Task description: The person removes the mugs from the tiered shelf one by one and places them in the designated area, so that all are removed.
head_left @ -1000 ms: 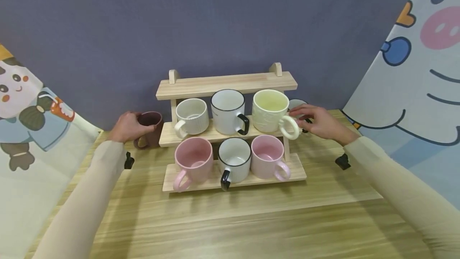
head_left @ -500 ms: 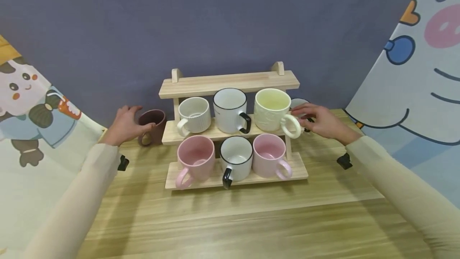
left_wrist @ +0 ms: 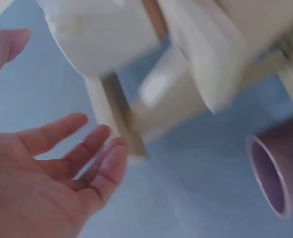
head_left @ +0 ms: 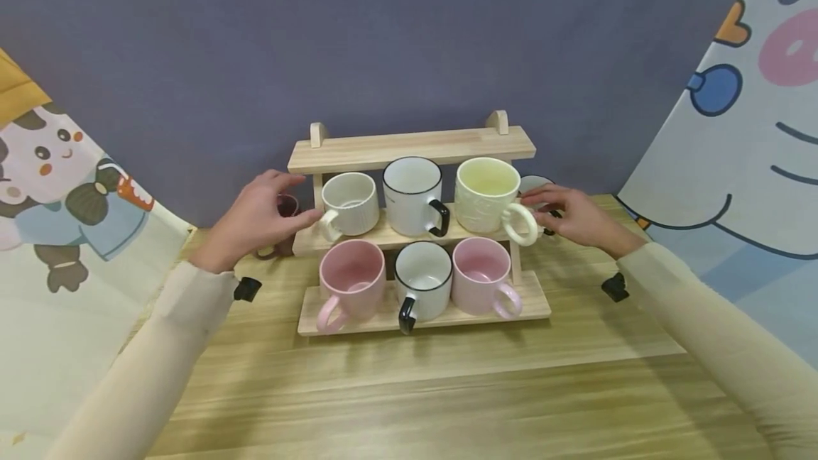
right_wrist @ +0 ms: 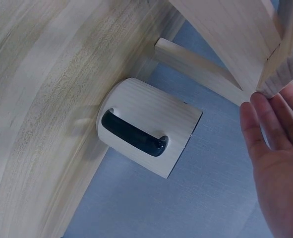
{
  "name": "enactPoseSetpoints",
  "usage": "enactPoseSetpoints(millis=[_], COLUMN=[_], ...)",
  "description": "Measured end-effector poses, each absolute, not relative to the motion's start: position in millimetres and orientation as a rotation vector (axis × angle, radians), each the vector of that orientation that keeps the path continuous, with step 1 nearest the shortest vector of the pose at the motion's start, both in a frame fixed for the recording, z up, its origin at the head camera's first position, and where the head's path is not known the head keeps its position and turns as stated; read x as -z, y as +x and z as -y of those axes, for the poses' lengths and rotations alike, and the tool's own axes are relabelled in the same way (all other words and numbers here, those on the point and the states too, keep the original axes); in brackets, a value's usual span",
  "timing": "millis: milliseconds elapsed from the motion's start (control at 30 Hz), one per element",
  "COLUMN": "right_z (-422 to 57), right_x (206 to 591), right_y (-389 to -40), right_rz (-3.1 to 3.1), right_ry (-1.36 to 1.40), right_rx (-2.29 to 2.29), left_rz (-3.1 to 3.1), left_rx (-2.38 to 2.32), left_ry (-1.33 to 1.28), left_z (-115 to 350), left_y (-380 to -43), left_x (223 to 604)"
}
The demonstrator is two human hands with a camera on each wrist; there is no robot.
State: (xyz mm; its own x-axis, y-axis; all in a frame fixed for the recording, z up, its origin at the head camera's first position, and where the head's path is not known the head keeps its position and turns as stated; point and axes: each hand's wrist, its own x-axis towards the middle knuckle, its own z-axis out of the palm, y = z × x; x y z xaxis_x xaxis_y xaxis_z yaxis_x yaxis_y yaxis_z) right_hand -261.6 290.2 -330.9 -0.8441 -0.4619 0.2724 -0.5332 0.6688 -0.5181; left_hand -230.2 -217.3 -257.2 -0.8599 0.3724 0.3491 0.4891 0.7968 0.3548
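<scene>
My left hand (head_left: 255,218), fingers spread, is beside the left end of the middle shelf, close to a white ribbed mug (head_left: 351,208). It holds nothing; in the left wrist view the palm shows with relaxed fingers. A brown mug (head_left: 283,229) stands partly behind that hand. At the shelf's right end, my right hand (head_left: 571,217) rests its nearly straight fingertips on the wooden rack (right_wrist: 272,79), close to a pale yellow mug (head_left: 486,197). The right thumb is hidden in the right wrist view. A white mug with a black handle (right_wrist: 146,126) stands below.
The rack's middle shelf also carries a black-rimmed white mug (head_left: 409,197). Along its bottom shelf stand a pink mug (head_left: 351,282), another black-rimmed mug (head_left: 422,282) and a light pink mug (head_left: 479,279). A grey backdrop (head_left: 409,41) rises behind the wooden table (head_left: 409,403).
My left hand has let go of the brown mug and moved right, to the rack's left end. My right hand has stayed at the right end.
</scene>
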Motion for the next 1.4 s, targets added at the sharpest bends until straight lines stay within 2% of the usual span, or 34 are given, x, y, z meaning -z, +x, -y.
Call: enactPoseSetpoints(millis=[300, 833, 1100, 1400], right_z=[-288, -285, -286, -293], right_x=[333, 332, 332, 334], right_y=[-260, -261, -261, -262], right_rz=[2.77, 2.725, 2.714, 2.726], right_ry=[0.801, 0.858, 0.875, 0.849], right_rx=[-0.911, -0.949, -0.976, -0.955], left_rz=[2.754, 2.745, 2.716, 2.688], left_rx=[0.622, 0.658, 0.663, 0.599], left_ry=[-0.705, -0.542, -0.504, -0.38], left_z=[177, 165, 176, 237], left_y=[-238, -242, -231, -192], left_x=[257, 262, 255, 241])
